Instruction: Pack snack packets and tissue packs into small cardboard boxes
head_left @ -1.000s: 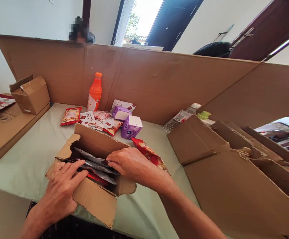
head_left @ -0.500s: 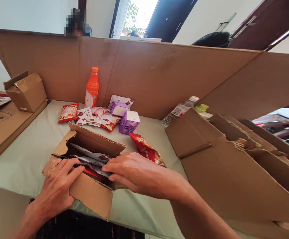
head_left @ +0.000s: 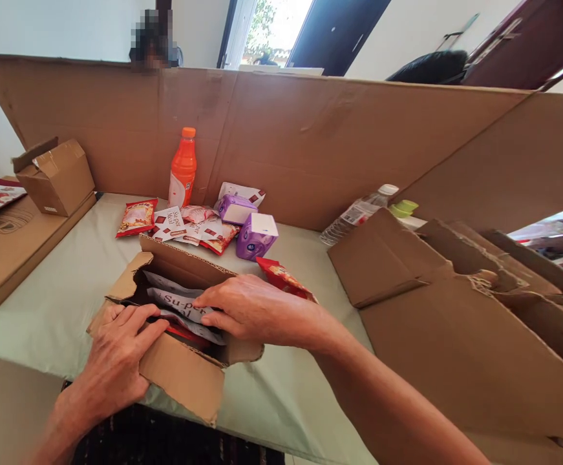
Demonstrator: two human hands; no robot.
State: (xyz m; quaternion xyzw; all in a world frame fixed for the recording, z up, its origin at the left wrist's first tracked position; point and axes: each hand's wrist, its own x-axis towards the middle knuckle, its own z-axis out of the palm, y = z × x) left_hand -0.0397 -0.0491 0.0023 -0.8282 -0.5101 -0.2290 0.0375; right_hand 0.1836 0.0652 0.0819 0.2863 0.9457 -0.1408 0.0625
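Note:
A small open cardboard box (head_left: pixel 184 381) lies tilted at the near table edge, with several flat packets (head_left: pixel 179 303) stacked inside it. My left hand (head_left: pixel 116 358) rests on the box's left side, fingers curled over the rim and touching the packets. My right hand (head_left: pixel 247 310) reaches in from the right, fingers pressed together on the white packets. A red snack packet (head_left: pixel 281 276) lies just behind my right hand.
At the back stand an orange bottle (head_left: pixel 183 166), two purple boxes (head_left: pixel 254 236), and several snack packets (head_left: pixel 184 226). A clear water bottle (head_left: pixel 359 213) lies right. Torn cardboard (head_left: pixel 456 336) fills the right; a small box (head_left: pixel 58 177) sits left. A tall cardboard wall (head_left: pixel 310 142) encloses the table; a person is behind it.
My right hand has shifted slightly back over the packets, and a white packet with printed lettering now shows. The left hand stays on the box.

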